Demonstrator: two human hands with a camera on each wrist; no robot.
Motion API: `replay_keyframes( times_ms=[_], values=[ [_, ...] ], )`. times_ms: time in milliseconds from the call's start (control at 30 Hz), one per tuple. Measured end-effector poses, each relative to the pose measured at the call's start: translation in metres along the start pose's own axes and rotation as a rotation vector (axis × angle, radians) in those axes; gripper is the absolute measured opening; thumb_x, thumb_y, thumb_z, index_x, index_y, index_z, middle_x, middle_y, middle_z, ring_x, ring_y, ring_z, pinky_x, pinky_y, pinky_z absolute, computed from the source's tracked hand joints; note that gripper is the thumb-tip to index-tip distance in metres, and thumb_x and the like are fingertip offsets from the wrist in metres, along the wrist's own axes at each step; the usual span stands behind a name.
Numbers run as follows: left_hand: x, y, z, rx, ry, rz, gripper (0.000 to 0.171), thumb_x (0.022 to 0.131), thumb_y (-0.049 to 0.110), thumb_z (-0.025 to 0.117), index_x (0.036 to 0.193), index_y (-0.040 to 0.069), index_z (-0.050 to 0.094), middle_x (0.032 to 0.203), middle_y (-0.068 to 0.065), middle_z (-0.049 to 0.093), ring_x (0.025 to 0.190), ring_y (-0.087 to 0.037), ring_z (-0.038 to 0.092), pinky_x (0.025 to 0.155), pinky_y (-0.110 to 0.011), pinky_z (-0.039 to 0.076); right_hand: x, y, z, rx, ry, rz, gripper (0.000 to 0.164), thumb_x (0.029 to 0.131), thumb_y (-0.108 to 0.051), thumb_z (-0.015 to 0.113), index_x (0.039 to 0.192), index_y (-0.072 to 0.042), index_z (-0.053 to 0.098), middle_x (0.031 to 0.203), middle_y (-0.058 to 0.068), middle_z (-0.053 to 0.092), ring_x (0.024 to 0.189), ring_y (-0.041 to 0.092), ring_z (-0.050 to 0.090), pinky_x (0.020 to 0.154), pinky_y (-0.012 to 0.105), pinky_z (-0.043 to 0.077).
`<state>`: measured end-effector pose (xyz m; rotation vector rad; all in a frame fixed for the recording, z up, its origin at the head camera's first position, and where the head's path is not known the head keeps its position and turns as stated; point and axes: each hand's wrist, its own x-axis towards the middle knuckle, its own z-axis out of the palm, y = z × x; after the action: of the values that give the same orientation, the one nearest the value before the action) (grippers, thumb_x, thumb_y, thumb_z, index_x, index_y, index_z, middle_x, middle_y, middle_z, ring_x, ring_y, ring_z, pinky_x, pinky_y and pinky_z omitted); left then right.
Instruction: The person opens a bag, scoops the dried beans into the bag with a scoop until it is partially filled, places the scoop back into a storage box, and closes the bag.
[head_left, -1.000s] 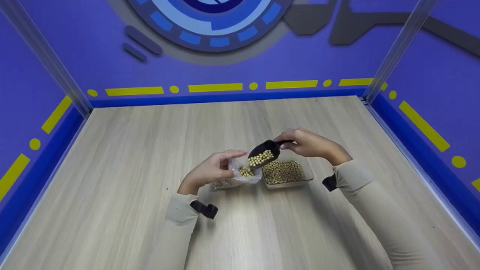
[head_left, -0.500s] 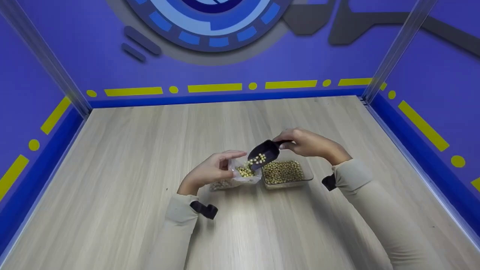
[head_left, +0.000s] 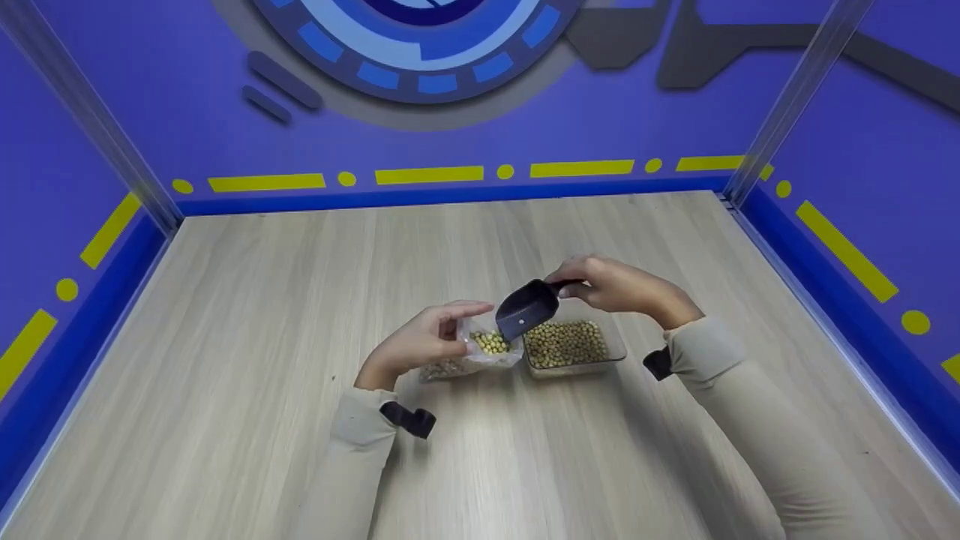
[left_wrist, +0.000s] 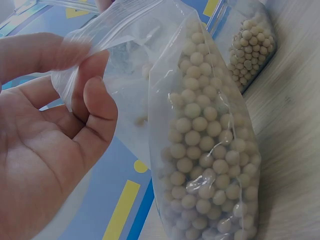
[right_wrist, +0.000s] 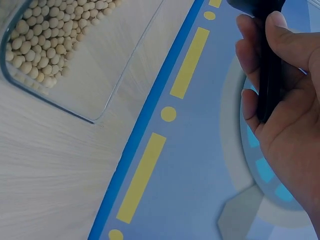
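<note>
My left hand (head_left: 420,343) pinches the edge of a clear zip bag (left_wrist: 205,150), which is partly filled with round, pale beans that look like soybeans. Between thumb and fingers the bag's mouth is held apart. My right hand (head_left: 619,285) grips the handle of a black scoop (head_left: 527,309), tilted down with its lip at the bag's mouth. A single bean shows in the scoop. Loose beans (head_left: 491,343) lie just inside the opening. In the right wrist view only the scoop's handle (right_wrist: 270,70) and the base of its bowl appear.
Right beside the bag stands a clear rectangular container (head_left: 621,346) holding more of the beans, its right end bare. Both rest on a wood-grain table (head_left: 480,465). Blue panels (head_left: 450,150) with yellow marks wall in the back and sides.
Beans have slid out of the scoop into the bag, leaving it nearly bare. Both hands have stayed almost in place, and the container has not moved.
</note>
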<state>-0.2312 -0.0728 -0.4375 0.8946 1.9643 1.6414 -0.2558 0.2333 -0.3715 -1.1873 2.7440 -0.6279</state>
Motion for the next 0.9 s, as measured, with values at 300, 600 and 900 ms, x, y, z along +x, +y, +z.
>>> replay_keyframes(
  times_ms=[300, 600, 900],
  values=[
    [0.0012, -0.0011, 0.0, -0.028, -0.004, -0.007, 0.063, 0.081, -0.009, 0.055, 0.142, -0.003, 0.043, 0.142, -0.021, 0.043, 0.088, -0.02, 0.054, 0.069, -0.017, 0.048, 0.0014, -0.0033, -0.0028, -0.035, -0.004, -0.033, 0.027, 0.09, 0.0, 0.06, 0.116, 0.0, 0.068, 0.104, 0.014, 0.069, 0.096, 0.027, 0.063, 0.086, 0.043, 0.05],
    [0.001, -0.0022, -0.0001, 0.033, 0.008, -0.006, 0.062, 0.082, -0.006, 0.059, 0.141, 0.0, 0.046, 0.146, -0.018, 0.042, 0.082, -0.012, 0.052, 0.068, -0.017, 0.046, 0.0003, -0.0062, -0.0059, -0.078, -0.022, -0.035, 0.032, 0.089, -0.001, 0.062, 0.121, -0.003, 0.067, 0.105, 0.012, 0.068, 0.095, 0.025, 0.062, 0.084, 0.041, 0.051],
    [0.0013, -0.0004, 0.0005, 0.098, 0.027, -0.009, 0.061, 0.082, -0.004, 0.061, 0.141, 0.003, 0.048, 0.139, -0.018, 0.047, 0.072, -0.012, 0.045, 0.062, -0.018, 0.041, -0.0015, -0.0077, -0.0078, -0.096, -0.016, -0.037, 0.033, 0.088, -0.002, 0.064, 0.122, -0.004, 0.067, 0.105, 0.012, 0.068, 0.098, 0.026, 0.063, 0.085, 0.04, 0.052]
  ],
)
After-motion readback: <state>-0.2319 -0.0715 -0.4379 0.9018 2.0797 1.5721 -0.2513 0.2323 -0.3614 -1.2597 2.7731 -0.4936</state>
